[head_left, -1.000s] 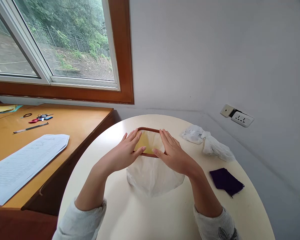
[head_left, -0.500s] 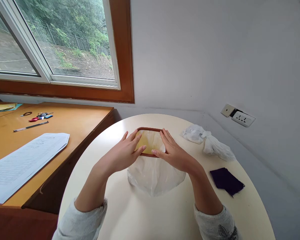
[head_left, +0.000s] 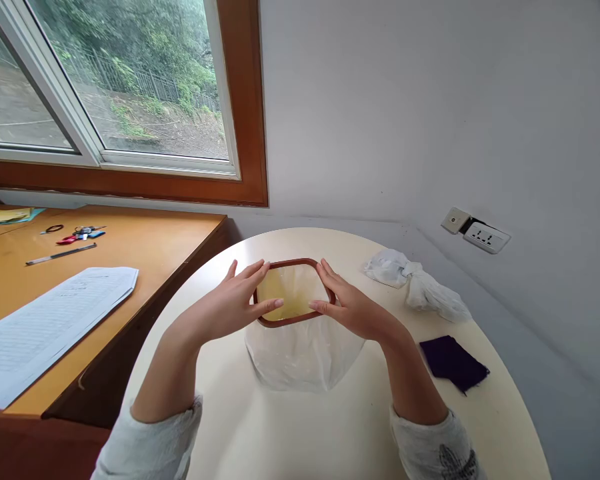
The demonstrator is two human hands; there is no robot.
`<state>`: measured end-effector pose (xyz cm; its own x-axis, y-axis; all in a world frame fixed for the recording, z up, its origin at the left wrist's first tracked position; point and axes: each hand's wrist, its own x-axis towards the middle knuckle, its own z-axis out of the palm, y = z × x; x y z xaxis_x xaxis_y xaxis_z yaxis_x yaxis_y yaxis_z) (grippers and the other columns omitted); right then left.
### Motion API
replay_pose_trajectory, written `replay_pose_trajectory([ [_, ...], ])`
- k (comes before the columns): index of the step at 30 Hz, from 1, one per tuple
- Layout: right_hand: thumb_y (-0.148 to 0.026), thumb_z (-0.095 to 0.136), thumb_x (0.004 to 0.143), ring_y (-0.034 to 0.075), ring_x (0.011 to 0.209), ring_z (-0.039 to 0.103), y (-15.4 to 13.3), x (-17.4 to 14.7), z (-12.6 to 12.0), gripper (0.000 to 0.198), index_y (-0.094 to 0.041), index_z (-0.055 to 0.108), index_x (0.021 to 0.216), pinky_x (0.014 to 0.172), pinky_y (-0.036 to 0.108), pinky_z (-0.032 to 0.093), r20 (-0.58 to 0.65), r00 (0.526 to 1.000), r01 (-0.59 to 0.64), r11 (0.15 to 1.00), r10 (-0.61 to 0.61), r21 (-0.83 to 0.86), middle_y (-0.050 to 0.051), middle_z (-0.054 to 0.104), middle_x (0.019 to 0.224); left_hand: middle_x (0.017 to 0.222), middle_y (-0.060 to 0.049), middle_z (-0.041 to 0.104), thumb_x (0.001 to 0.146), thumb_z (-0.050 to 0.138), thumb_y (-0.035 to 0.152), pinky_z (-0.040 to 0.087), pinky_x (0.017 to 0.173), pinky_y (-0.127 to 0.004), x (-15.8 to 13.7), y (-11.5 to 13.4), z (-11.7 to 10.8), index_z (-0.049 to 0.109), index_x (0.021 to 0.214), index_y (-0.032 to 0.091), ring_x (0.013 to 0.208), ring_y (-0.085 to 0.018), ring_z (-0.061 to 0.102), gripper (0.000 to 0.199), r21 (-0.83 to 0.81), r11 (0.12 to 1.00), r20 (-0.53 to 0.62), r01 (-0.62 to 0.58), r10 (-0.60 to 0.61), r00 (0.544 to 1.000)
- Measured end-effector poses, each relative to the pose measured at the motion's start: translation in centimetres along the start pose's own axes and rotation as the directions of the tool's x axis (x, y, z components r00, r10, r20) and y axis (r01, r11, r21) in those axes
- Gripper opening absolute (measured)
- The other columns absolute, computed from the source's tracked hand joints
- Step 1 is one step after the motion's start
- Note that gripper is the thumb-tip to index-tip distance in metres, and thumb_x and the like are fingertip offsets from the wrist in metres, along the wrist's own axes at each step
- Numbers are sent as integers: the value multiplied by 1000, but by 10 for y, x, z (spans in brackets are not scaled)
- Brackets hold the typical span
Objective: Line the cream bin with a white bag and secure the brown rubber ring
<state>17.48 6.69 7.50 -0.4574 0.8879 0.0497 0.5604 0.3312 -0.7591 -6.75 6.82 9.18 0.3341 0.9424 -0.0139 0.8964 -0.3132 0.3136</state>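
Note:
A small bin with a yellowish inside stands on the round cream table (head_left: 300,440), and a translucent plastic bag (head_left: 300,363) lines it and hangs loosely around its outside. A brown rounded-rectangular rim (head_left: 290,322) frames the opening over the bag. My left hand (head_left: 233,300) grips the rim's left side, fingers at the far corner and thumb over the opening near the front edge. On the right side, my right hand (head_left: 347,300) holds the rim the same way. The bin's outer wall is mostly hidden by the bag.
A knotted white plastic bag (head_left: 420,283) and a dark purple cloth (head_left: 454,361) lie at the table's right. On the wooden desk (head_left: 170,233) to the left are papers (head_left: 65,320), a pen (head_left: 60,254) and keys (head_left: 83,233). Wall sockets (head_left: 486,237) are at right.
The rim has turned and tilted, so its opening shows wider, with its left side lower and farther left. My left hand has moved left with it; the bag's skirt has shifted slightly left.

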Motion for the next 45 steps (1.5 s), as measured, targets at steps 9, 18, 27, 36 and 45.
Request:
replay_pose_trajectory([
  [9, -58, 35, 85, 19, 138, 6, -1, -1, 1, 75, -22, 5, 143, 111, 43, 9, 8, 999, -42, 998, 43, -51, 6, 6, 150, 150, -6, 5, 70, 43, 72, 22, 103, -57, -2, -6, 3, 3, 144, 25, 132, -40, -9, 96, -30, 999, 55, 18, -16, 998],
  [18, -54, 36, 87, 22, 138, 9, 0, -1, 2, 70, -23, 9, 143, 111, 44, 12, -9, 1000, -26, 998, 25, -63, 5, 11, 150, 149, -9, 6, 71, 44, 71, 26, 100, -58, -2, -2, 1, 6, 144, 25, 132, -41, -3, 94, -30, 998, 65, 48, -46, 997],
  [27, -48, 23, 92, 21, 137, 13, -5, -7, 10, 59, -26, 5, 144, 109, 45, 19, -37, 998, -44, 996, 42, -82, 3, 15, 150, 149, -9, 7, 73, 43, 68, 19, 105, -55, -1, 2, -1, 7, 144, 21, 133, -37, 3, 92, -6, 999, 83, 43, -43, 996],
  [36, -51, 24, 91, 23, 135, 21, 1, -8, 12, 61, -27, 6, 144, 107, 45, 23, -54, 997, -62, 997, 59, -52, 3, 15, 150, 149, -10, 5, 76, 39, 66, 12, 107, -53, 0, 2, -1, 3, 144, 22, 135, -34, 8, 88, 18, 1000, 99, 9, -11, 995],
  [45, -52, 25, 90, 21, 137, 14, 2, -7, 14, 61, -27, 6, 143, 109, 43, 19, -51, 996, -66, 997, 67, 31, 2, 11, 151, 150, -11, -2, 80, 35, 62, 4, 108, -52, 0, 0, 0, -2, 144, 19, 136, -31, 15, 86, 22, 999, 110, -48, 45, 993],
])
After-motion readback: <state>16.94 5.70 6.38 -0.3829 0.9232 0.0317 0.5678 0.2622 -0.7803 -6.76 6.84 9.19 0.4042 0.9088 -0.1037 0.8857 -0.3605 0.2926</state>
